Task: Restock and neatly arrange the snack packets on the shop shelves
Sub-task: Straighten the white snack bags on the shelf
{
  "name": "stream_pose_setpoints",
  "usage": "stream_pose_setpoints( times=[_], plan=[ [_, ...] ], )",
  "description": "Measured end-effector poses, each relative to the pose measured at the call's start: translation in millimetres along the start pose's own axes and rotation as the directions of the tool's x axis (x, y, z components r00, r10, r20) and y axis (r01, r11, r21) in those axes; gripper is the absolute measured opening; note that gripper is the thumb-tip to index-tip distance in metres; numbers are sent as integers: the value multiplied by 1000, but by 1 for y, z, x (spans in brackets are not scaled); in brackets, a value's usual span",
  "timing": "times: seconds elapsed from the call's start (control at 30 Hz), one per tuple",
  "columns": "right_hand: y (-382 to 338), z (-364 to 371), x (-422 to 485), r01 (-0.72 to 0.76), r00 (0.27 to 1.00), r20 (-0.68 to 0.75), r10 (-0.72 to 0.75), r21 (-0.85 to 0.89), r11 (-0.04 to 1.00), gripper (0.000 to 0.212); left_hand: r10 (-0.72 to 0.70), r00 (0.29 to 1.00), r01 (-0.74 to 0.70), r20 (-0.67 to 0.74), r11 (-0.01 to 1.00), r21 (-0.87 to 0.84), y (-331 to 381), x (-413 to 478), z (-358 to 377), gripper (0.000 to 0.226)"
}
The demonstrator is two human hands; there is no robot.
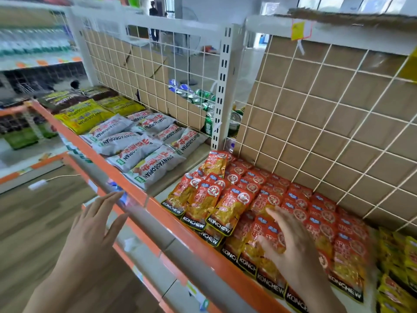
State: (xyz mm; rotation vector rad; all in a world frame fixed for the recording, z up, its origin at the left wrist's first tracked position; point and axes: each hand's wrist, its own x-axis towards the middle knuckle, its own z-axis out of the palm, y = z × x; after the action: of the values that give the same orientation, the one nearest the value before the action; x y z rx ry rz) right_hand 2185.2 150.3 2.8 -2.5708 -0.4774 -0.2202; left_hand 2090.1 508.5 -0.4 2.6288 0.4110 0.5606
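My right hand (293, 240) rests spread and flat on the red packets (266, 224); my left hand (97, 224) hovers open, holding nothing, off the shelf edge (180, 224). Pushing too hard could slide the loose pile ahead over that edge.

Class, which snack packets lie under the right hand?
The orange KONCHEW packets: the right hand is spread over them; the white packets lie further left, untouched.

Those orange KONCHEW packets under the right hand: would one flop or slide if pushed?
Probably slippery: the orange KONCHEW packets look glossy, some skewed over others. Likely floppy and light: thin flat pouches. The right hand, fingers spread, might shift several together.
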Motion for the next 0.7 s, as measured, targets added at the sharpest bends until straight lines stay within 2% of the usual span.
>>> stream_pose_setpoints(
  times=[0.1,0.2,0.43,0.57,0.7],
  plan=[
    [-6,4,8,-45,998,-41,46,11,999,65,52,999,-52,-4,999,-18,-2,9,3,58],
    [-19,10,22,-131,987,-80,136,66,989,52,113,994,-113,-12,992,-53,-7,25,10,59],
    [-54,42,78,-170,979,-115,167,-14,985,53,236,971,-228,37,963,-144,-43,116,23,58],
    [-91,63,119,-168,971,-168,172,35,985,49,382,919,-369,93,920,-127,-65,188,25,64],
    [-123,93,162,-225,964,-133,231,55,973,52,483,859,-462,169,874,-151,-82,248,34,53]
  ],
)
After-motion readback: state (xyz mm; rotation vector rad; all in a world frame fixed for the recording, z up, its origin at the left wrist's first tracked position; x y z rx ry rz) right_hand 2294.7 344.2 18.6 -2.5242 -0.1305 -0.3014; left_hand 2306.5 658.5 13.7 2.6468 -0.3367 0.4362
